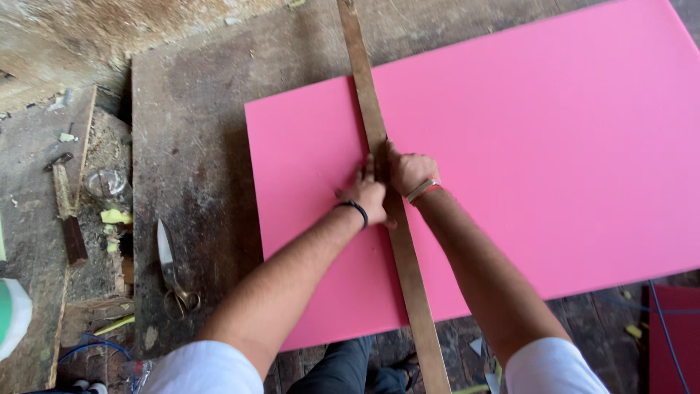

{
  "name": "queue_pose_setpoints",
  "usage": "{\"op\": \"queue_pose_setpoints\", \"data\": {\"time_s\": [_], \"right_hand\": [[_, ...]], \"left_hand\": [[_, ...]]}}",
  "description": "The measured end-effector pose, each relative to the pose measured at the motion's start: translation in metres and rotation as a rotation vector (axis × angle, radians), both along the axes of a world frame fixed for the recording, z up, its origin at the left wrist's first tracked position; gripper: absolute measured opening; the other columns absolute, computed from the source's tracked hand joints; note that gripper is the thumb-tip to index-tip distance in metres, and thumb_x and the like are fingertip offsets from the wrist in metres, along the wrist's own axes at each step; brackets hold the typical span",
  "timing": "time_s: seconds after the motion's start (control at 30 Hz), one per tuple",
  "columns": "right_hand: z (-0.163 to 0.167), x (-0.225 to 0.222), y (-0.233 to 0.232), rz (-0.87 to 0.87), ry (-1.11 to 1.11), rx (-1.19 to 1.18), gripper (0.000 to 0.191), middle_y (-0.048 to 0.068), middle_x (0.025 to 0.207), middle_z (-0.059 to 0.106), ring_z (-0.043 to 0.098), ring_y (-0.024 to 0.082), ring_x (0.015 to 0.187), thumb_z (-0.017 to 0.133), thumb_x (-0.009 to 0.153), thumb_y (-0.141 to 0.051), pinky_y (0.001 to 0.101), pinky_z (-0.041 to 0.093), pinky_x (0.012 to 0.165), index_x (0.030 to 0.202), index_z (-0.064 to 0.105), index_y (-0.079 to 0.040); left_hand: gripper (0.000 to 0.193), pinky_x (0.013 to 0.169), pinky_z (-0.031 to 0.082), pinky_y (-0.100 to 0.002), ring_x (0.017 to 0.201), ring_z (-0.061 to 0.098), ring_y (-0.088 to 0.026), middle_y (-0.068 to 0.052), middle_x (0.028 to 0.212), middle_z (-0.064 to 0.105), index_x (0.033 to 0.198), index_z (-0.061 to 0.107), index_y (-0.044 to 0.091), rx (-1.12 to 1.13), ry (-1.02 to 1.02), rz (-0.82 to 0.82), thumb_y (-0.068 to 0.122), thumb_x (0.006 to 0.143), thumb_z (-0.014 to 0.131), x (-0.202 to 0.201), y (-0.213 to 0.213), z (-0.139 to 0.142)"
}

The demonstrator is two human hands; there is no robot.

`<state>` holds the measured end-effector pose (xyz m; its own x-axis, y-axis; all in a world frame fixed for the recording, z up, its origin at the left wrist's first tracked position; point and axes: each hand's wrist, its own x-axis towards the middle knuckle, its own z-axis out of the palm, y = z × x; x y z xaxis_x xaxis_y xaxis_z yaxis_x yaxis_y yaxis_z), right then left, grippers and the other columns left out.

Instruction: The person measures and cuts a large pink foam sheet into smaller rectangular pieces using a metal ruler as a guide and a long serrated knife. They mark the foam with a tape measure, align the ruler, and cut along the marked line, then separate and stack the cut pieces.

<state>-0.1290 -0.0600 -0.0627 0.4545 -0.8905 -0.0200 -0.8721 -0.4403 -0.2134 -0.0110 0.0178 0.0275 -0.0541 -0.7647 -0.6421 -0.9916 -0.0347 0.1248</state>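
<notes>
A large pink foam sheet [554,146] lies flat on a worn dark board [197,146]. A long, thin wooden straightedge [368,102] runs across the sheet from the far edge to the near edge. My left hand [367,195], with a black band at the wrist, presses flat on the foam just left of the straightedge, fingers spread. My right hand [408,171], with a red and white wristband, rests against the straightedge's right side, fingers on the strip. Whether it holds a small tool is hidden.
Large metal shears [173,271] lie on the board at the left. Further left are a hammer [65,211], a clear glass jar [107,182] and yellow foam scraps [114,217]. A dark red sheet [674,335] and blue cable [667,328] sit at the right.
</notes>
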Motion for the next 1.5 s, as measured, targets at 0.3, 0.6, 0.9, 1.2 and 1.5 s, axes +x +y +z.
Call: {"op": "queue_pose_setpoints", "data": {"time_s": [0.3,0.6,0.9,1.2,1.5], "right_hand": [[0.008,-0.099,0.243,0.027,-0.143,-0.317,0.063,0.015,0.09,0.076,0.074,0.028,0.069,0.059,0.08,-0.02,0.04,0.057,0.052,0.142,0.051,-0.014],[0.019,-0.121,0.312,-0.064,-0.052,-0.022,0.06,0.011,0.075,0.075,0.072,0.031,0.061,0.06,0.09,-0.026,0.046,0.058,0.055,0.149,0.051,-0.018],[0.026,-0.136,0.353,-0.058,-0.042,0.078,0.061,0.012,0.079,0.075,0.073,0.03,0.065,0.056,0.097,-0.025,0.0452,0.058,0.057,0.154,0.043,-0.012],[0.04,-0.189,0.474,-0.043,-0.15,0.034,0.078,0.004,0.069,0.068,0.069,0.025,0.059,0.066,0.081,-0.019,0.0423,0.055,0.053,0.155,0.041,-0.011],[0.066,-0.239,0.566,-0.049,-0.221,0.046,0.074,0.002,0.059,0.064,0.065,0.023,0.05,0.069,0.076,-0.015,0.04,0.052,0.047,0.146,0.049,-0.009]], "left_hand": [[0.156,0.127,0.022,-0.048,0.156,-0.001,-0.04,-0.022,0.166,-0.024,0.159,-0.014,0.002,-0.103,0.032,-0.008,0.055,0.064,0.097,-0.006,0.003,-0.01],[0.13,0.126,0.026,-0.066,0.163,0.016,-0.031,-0.013,0.177,0.017,0.163,0.027,0.003,-0.128,-0.299,-0.245,0.076,0.07,0.079,-0.053,0.087,0.011],[0.148,0.119,0.022,-0.071,0.159,0.003,-0.029,-0.01,0.173,-0.009,0.164,0.0,0.009,-0.061,-0.201,-0.106,0.071,0.062,0.088,-0.072,0.133,0.004],[0.152,0.117,0.025,-0.074,0.159,0.005,-0.035,-0.009,0.173,-0.014,0.165,-0.003,0.011,-0.032,-0.169,-0.055,0.067,0.059,0.091,-0.07,0.133,-0.002],[0.15,0.119,0.02,-0.073,0.159,0.007,-0.034,-0.015,0.172,-0.01,0.164,-0.001,0.007,-0.076,-0.129,-0.139,0.075,0.063,0.087,-0.062,0.132,-0.011]]}}
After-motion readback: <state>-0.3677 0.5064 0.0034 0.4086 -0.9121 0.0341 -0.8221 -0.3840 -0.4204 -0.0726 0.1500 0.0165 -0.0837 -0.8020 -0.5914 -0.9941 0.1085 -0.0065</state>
